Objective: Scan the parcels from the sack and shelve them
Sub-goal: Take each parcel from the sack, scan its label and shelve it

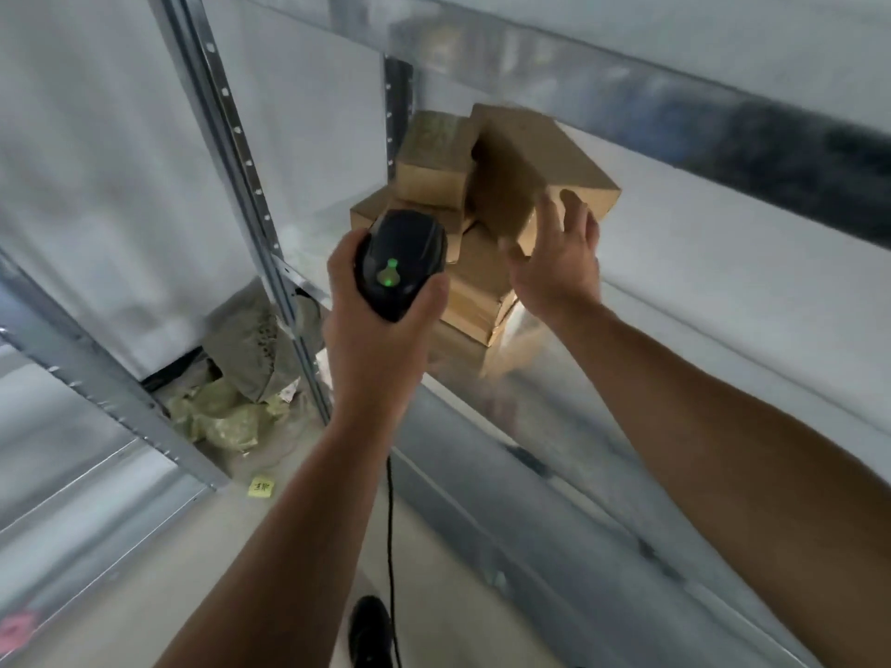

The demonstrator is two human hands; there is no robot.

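Up on the shelf (684, 339), the right hand (557, 270), fingers spread, touches a tilted parcel (525, 161) atop the stack (475, 303). The left hand (376, 342) grips the scanner (400, 255).

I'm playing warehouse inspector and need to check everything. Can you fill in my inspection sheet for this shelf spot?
Surface: metal shelf, boxes at its left end.
Job's things: stack of boxes; tilted box against the stack; black scanner, green light on.
Clutter: crumpled bags and a yellow note on the floor.
Grippers: left hand grips the scanner; right hand touches the tilted box with spread fingers.
Cables: black cable hangs from the scanner.
Surroundings: metal post, pale floor, black shoe.
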